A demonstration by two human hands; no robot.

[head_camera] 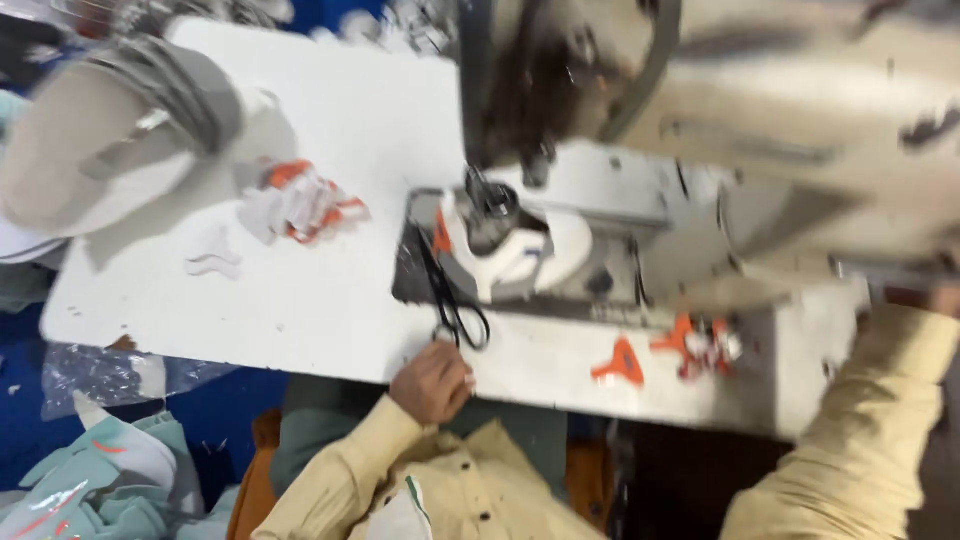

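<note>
1. Here, the left hand (432, 382) sits at the near edge of the white worktop (300, 300), low centre of the frame, knuckles up and fingers curled under. Its grip looks closed but empty; nothing shows between the fingers.

2. The black scissors (455, 300) lie just above that hand, their loop handles nearest it and almost touching the knuckles. The long axis runs up the frame and slightly left, the blades pointing toward the sewing machine's needle area (490, 215).

3. So the scissors lie straight ahead of the left grip, handle end first. The left hand is by far the nearer.

4. A white shoe-upper piece (530, 255) with an orange tab rests under the presser foot, above and right of the scissors, apart from the hand.

5. The right hand is not clearly seen. Only the pale yellow sleeve (860, 440) shows at lower right, the forearm reaching up toward the right edge of the frame; its grip cannot be told.

6. Left forearm pose: the elbow is tucked near the body and the wrist bent up over the worktop edge.

7. Orange cut pieces (620, 365) lie along the worktop's near edge, right of the hand, and a loose heap of white and orange pieces (305, 205) lies at upper left.
</note>
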